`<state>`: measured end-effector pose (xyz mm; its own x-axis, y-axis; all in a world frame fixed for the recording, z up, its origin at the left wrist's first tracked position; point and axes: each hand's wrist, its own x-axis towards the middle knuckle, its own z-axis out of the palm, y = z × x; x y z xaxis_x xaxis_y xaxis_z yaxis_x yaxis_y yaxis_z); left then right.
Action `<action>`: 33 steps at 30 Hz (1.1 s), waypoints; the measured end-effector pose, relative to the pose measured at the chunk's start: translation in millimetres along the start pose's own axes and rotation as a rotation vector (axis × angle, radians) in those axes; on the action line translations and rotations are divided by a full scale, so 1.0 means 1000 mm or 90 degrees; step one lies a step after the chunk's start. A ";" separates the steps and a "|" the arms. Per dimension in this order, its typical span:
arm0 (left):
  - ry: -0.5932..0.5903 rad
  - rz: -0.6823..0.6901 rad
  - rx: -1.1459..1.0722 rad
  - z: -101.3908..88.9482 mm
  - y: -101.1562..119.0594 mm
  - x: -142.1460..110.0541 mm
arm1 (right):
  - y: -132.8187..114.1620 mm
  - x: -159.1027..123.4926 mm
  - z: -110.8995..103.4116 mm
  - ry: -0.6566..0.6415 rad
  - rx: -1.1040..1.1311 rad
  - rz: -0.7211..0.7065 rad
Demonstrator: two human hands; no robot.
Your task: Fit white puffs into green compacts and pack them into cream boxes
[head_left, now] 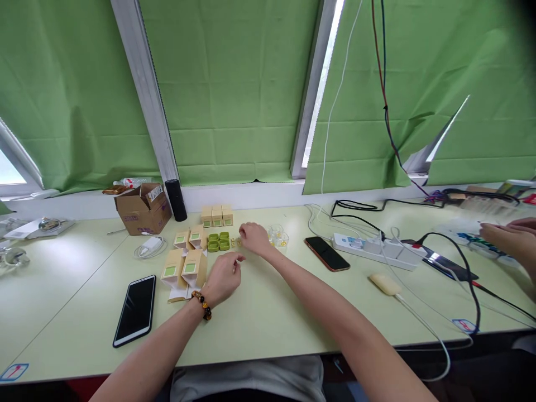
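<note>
My left hand (pixel 225 278), with a beaded bracelet (pixel 202 305) at its wrist, is just above the table beside small beige boxes (pixel 194 267). Its fingers are loosely bent, thumb and forefinger apart, with nothing visible between them. My right hand (pixel 254 238) reaches farther out, fingers bent down and drawn together at small yellowish pieces (pixel 233 243); its fingertips are partly hidden, so any held piece cannot be made out. Left of these pieces lies a group of small green containers (pixel 218 242). Clear round containers with yellow bits (pixel 280 237) stand right of my right hand.
More small boxes (pixel 216 216) stand behind. A cardboard box (pixel 143 209) and black cylinder (pixel 176 201) are at the back left. Phones lie left (pixel 134 310) and right (pixel 327 253). A power strip (pixel 379 251) with cables stretches right, near another person's hands (pixel 513 240).
</note>
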<state>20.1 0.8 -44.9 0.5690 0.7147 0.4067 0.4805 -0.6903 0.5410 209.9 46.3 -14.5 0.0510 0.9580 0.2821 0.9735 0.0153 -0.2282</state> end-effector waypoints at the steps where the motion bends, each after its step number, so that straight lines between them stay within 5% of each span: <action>1: -0.019 0.025 0.018 0.001 0.002 -0.001 | 0.002 -0.017 -0.001 -0.013 -0.002 -0.002; 8: -0.116 0.127 0.109 -0.002 0.007 -0.008 | 0.010 -0.102 0.009 -0.045 -0.004 -0.049; 17: -0.101 0.125 0.252 -0.008 0.001 -0.007 | 0.011 -0.100 0.009 -0.058 0.032 -0.042; 22: -0.045 0.021 0.425 -0.003 -0.010 -0.003 | 0.012 -0.100 0.009 -0.063 0.045 -0.048; 33: -0.078 0.000 0.468 0.003 -0.018 0.004 | 0.014 -0.095 0.010 -0.084 0.045 -0.062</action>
<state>15.8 15.5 -55.1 0.6186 0.7268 0.2987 0.7786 -0.6181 -0.1083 216.4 -41.7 -54.0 -0.0768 0.9804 0.1815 0.9542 0.1250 -0.2717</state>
